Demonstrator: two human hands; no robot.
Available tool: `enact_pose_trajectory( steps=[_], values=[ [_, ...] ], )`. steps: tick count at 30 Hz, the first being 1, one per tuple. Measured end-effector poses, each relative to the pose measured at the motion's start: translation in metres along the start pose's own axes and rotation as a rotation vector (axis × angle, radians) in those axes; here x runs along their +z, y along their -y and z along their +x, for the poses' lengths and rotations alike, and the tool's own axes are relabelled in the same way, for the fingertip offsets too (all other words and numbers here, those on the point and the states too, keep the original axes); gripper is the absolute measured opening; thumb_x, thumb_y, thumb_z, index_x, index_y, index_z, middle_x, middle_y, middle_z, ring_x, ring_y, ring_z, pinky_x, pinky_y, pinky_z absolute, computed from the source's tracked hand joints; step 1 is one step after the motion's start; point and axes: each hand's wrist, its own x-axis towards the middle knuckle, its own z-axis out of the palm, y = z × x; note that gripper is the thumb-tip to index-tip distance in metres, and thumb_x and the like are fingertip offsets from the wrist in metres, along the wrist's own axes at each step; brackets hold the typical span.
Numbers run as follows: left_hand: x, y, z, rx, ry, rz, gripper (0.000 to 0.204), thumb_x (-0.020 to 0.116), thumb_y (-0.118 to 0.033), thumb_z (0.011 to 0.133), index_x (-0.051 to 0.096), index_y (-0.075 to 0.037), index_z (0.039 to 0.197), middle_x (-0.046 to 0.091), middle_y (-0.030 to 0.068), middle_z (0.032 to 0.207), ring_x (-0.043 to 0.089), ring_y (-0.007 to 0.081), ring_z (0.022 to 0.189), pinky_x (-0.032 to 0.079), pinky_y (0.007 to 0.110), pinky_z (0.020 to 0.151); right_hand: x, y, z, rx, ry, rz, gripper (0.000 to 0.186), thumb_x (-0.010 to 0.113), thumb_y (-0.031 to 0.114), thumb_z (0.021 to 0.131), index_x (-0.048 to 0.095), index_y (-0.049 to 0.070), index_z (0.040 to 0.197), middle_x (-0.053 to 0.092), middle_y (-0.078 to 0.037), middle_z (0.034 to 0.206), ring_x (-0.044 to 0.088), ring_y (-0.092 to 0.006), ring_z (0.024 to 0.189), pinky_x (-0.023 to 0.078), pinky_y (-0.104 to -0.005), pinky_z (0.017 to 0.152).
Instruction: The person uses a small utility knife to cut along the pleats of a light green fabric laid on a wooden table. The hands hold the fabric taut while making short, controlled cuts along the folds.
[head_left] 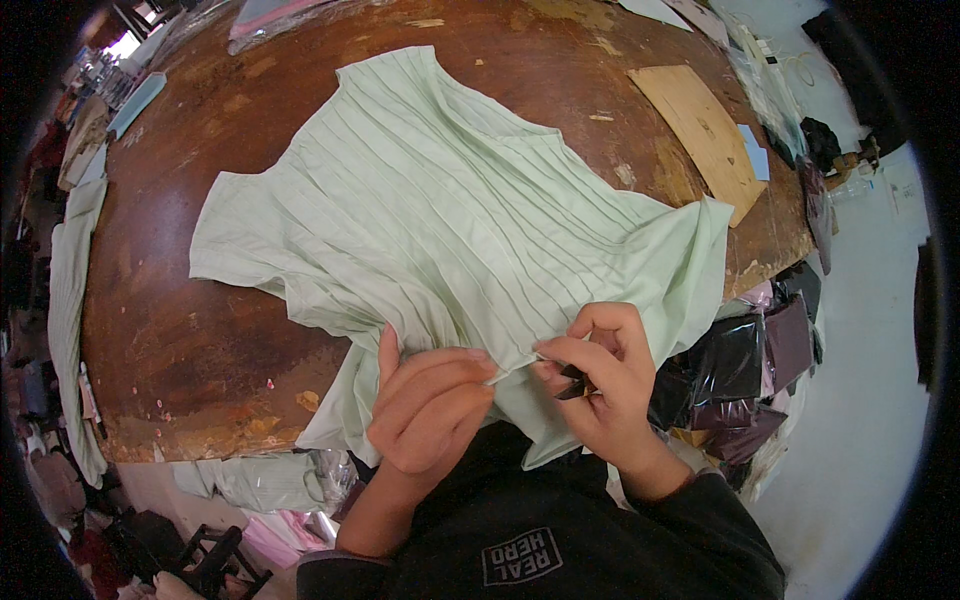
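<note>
A pale green pleated garment (440, 220) lies spread over a worn brown wooden table (190, 330), its lower part hanging off the near edge. My left hand (430, 405) pinches a fold of the garment's hem at the near edge. My right hand (600, 375) is right beside it, pinching the same hem between thumb and forefinger and holding a small dark tool (572, 383), which looks like thread snips, in its palm.
A tan cardboard piece (700, 130) and a light blue slip (755, 150) lie at the table's far right. Dark bagged items (750, 370) pile by the right edge. More pale green cloth (70, 290) hangs along the left side, and pink bagged fabric (265, 15) sits at the far edge.
</note>
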Motion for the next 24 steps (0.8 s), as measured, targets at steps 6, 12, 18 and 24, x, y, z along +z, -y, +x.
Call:
enact_pose_trajectory(
  steps=[6, 12, 18, 24],
  values=[
    [-0.003, 0.003, -0.001, 0.034, 0.006, 0.06, 0.019, 0.075, 0.002, 0.065, 0.067, -0.011, 0.077, 0.064, 0.0007, 0.08, 0.067, 0.019, 0.082, 0.027, 0.051, 0.11, 0.004, -0.003, 0.0, -0.063, -0.053, 0.054, 0.035, 0.066, -0.015, 0.067, 0.064, 0.0, 0.099, 0.052, -0.011, 0.1, 0.062, -0.0161, 0.074, 0.052, -0.0242, 0.063],
    [-0.01, -0.01, 0.008, 0.025, 0.14, 0.285, 0.019, 0.074, -0.015, 0.066, 0.069, -0.018, 0.085, 0.062, -0.0022, 0.082, 0.063, 0.0186, 0.084, 0.028, 0.049, 0.103, 0.011, -0.004, -0.002, -0.07, -0.12, 0.033, 0.024, 0.07, -0.008, 0.074, 0.065, 0.001, 0.095, 0.055, -0.011, 0.094, 0.058, -0.016, 0.073, 0.048, -0.0244, 0.061],
    [-0.006, -0.029, 0.018, 0.017, 0.19, 0.6, 0.027, 0.072, -0.028, 0.069, 0.072, -0.019, 0.095, 0.064, -0.0026, 0.095, 0.058, 0.0197, 0.099, 0.026, 0.049, 0.102, 0.014, -0.006, 0.0, -0.139, -0.144, 0.062, 0.031, 0.074, -0.01, 0.069, 0.066, 0.002, 0.097, 0.056, -0.01, 0.094, 0.06, -0.0158, 0.07, 0.048, -0.0246, 0.058],
    [0.0, -0.017, 0.02, 0.021, 0.237, 0.52, 0.027, 0.071, -0.019, 0.072, 0.071, -0.016, 0.099, 0.063, -0.0048, 0.099, 0.06, 0.0182, 0.099, 0.023, 0.052, 0.101, 0.01, -0.006, -0.004, -0.149, -0.154, 0.08, 0.03, 0.076, -0.008, 0.069, 0.066, 0.002, 0.096, 0.056, -0.01, 0.096, 0.06, -0.0142, 0.07, 0.049, -0.0239, 0.057]
  ],
)
